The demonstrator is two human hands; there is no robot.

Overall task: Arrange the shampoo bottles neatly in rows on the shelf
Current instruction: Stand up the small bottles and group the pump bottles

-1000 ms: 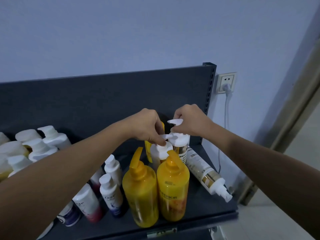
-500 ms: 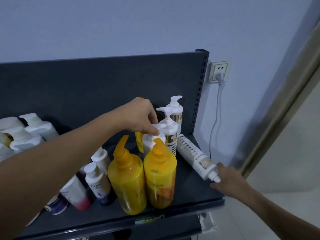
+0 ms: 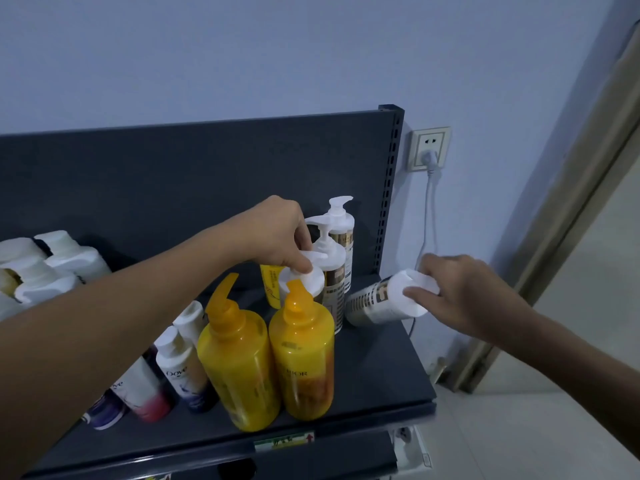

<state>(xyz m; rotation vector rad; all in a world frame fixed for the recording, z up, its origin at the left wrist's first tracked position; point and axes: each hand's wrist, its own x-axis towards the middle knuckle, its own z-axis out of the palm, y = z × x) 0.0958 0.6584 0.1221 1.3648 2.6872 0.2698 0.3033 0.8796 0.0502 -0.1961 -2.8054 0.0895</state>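
Observation:
On the dark shelf [image 3: 381, 372] two big yellow pump bottles [image 3: 242, 368] [image 3: 304, 362] stand at the front. Behind them my left hand [image 3: 277, 237] pinches the pump head of a white bottle [image 3: 304, 282] from above. Two white and gold pump bottles [image 3: 334, 268] [image 3: 344, 233] stand upright behind it in a line toward the back panel. My right hand [image 3: 460, 292] grips the top end of another white and gold bottle [image 3: 377, 303], which is tilted up off the shelf at the right.
Small white Dove bottles [image 3: 180, 368] lie and lean left of the yellow ones. White capped bottles [image 3: 59, 265] crowd the far left. A yellow tube [image 3: 272, 285] stands behind. A wall socket with a plugged cable [image 3: 429, 150] is right of the shelf, near a door frame.
My right hand left the upright pump bottle, dropped to the lying white and gold bottle, took its top end and raised it off the shelf. My left hand stayed on the white pump head.

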